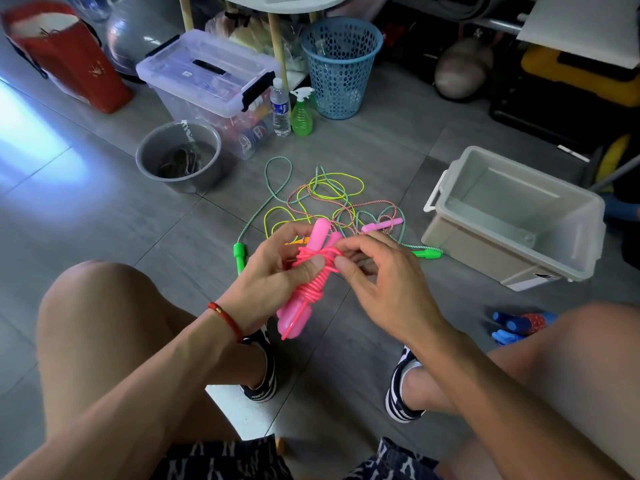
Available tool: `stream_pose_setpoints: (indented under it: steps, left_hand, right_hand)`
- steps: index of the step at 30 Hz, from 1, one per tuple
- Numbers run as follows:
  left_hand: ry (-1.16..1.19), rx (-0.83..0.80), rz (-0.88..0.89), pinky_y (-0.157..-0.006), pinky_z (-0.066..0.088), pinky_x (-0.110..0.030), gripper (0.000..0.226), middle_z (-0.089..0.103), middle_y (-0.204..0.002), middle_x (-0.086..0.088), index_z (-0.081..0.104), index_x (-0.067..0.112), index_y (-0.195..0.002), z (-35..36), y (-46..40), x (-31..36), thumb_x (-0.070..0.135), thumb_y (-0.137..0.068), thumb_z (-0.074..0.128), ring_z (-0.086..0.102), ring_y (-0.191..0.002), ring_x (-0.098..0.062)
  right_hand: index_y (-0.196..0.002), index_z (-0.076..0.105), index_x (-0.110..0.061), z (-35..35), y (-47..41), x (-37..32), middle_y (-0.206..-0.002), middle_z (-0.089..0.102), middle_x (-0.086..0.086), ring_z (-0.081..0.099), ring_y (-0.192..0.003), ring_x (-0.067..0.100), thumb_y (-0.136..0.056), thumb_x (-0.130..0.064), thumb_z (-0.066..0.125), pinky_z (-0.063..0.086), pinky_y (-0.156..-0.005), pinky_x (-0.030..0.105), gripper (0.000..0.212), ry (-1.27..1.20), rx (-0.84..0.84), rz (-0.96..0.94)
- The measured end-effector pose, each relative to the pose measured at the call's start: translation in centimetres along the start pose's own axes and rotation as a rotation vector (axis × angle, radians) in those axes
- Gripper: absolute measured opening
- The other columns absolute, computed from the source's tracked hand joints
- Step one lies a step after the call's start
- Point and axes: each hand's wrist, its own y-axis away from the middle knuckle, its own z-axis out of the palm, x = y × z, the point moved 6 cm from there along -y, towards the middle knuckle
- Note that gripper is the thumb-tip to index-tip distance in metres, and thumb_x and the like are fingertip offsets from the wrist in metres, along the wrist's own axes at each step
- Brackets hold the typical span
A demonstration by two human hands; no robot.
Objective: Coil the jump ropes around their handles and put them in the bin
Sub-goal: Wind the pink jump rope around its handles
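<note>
Pink cord (pixel 317 271) is wound round the paired pink handles (pixel 304 299), which the left hand (pixel 273 271) grips, thumb pressing the coils, while the right hand (pixel 374 275) pinches what seems to be the loose end. Tuck that end under a tight turn before lifting the thumb. The grey bin (pixel 519 237) waits on the floor to the right, beyond the tangled ropes (pixel 329 199).
</note>
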Motion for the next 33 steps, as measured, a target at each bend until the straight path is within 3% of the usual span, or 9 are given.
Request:
stream_pose_setpoints:
  steps: [2,4,9,14,16,18,22,27,33]
  left_hand:
    - [0.008,0.024,-0.017,-0.067,0.053,-0.034,0.041,0.072,-0.097,-0.018,0.055,0.011,-0.126,0.0,0.0,-0.1,0.018,-0.087,0.066,0.066,-0.080,-0.025]
    - [0.010,0.022,-0.020,-0.066,0.052,-0.031,0.040,0.072,-0.095,-0.018,0.056,0.010,-0.125,0.1,0.0,-0.1,0.018,-0.086,0.065,0.064,-0.079,-0.023]
    - [0.001,-0.013,-0.005,-0.078,0.054,-0.043,0.038,0.071,-0.104,-0.028,0.055,0.009,-0.125,0.4,0.0,-0.3,0.018,-0.089,0.065,0.062,-0.095,-0.055]
    - [-0.056,-0.045,0.011,-0.075,0.057,-0.047,0.039,0.068,-0.104,-0.030,0.052,0.010,-0.127,0.5,0.1,-0.4,0.018,-0.091,0.063,0.059,-0.092,-0.058]
    - [-0.096,-0.038,0.029,-0.074,0.055,-0.056,0.037,0.069,-0.102,-0.029,0.052,0.013,-0.127,0.5,0.1,-0.5,0.020,-0.092,0.063,0.059,-0.090,-0.058]
    - [-0.139,-0.022,0.041,-0.074,0.053,-0.061,0.034,0.069,-0.100,-0.027,0.055,0.018,-0.124,0.4,0.1,-0.5,0.022,-0.092,0.063,0.060,-0.086,-0.055]
    - [-0.204,0.032,0.055,-0.064,0.055,-0.042,0.033,0.073,-0.096,-0.017,0.056,0.020,-0.122,0.1,0.2,-0.5,0.027,-0.090,0.062,0.065,-0.073,-0.033]
    - [-0.400,0.035,0.127,-0.069,0.055,-0.051,0.035,0.071,-0.087,-0.010,0.054,0.028,-0.125,-0.2,0.3,-0.7,0.034,-0.091,0.062,0.066,-0.072,-0.033]
    - [-0.549,0.052,0.192,-0.065,0.048,-0.034,0.035,0.068,-0.081,0.001,0.056,0.027,-0.123,0.4,0.5,-0.3,0.032,-0.089,0.063,0.057,-0.068,-0.021]
  right_hand:
    - [-0.111,0.073,-0.020,0.2,0.2,-0.3,-0.096,0.066,-0.006,0.067,-0.085,0.009,-0.090,-0.024,0.074,0.058,-0.081,0.028,0.022,0.014,-0.031,-0.024]
    - [-0.114,0.074,-0.020,0.2,0.3,-0.3,-0.098,0.066,-0.006,0.067,-0.084,0.008,-0.087,-0.025,0.078,0.058,-0.082,0.030,0.028,0.023,-0.037,-0.035]
    - [-0.105,0.078,-0.015,0.0,0.5,-0.4,-0.099,0.069,-0.001,0.066,-0.084,0.012,-0.081,-0.017,0.082,0.056,-0.081,0.035,0.024,0.049,0.106,-0.069]
    - [-0.091,0.078,-0.016,0.2,0.9,-0.5,-0.087,0.067,-0.006,0.061,-0.074,0.004,-0.079,-0.017,0.084,0.056,-0.074,0.035,0.013,0.034,0.184,-0.026]
    - [-0.088,0.076,-0.016,0.4,1.1,-0.2,-0.085,0.067,-0.009,0.058,-0.072,0.002,-0.079,-0.018,0.083,0.056,-0.073,0.036,0.011,0.042,0.199,-0.005]
    - [-0.086,0.073,-0.017,0.6,1.2,0.0,-0.083,0.066,-0.010,0.057,-0.070,0.002,-0.081,-0.019,0.083,0.055,-0.072,0.035,0.011,0.065,0.210,0.013]
    - [-0.087,0.069,-0.017,1.4,1.1,0.2,-0.082,0.064,-0.014,0.056,-0.073,0.003,-0.085,-0.021,0.079,0.052,-0.072,0.030,0.011,0.097,0.163,0.035]
    - [-0.089,0.058,-0.017,2.4,1.1,1.3,-0.074,0.070,-0.008,0.067,-0.068,0.008,-0.092,-0.013,0.071,0.053,-0.069,0.029,0.014,-0.059,0.001,0.194]
    - [-0.085,0.052,-0.016,2.4,1.2,2.1,-0.073,0.068,-0.005,0.066,-0.066,0.011,-0.092,-0.013,0.072,0.051,-0.062,0.032,0.021,-0.084,-0.040,0.287]
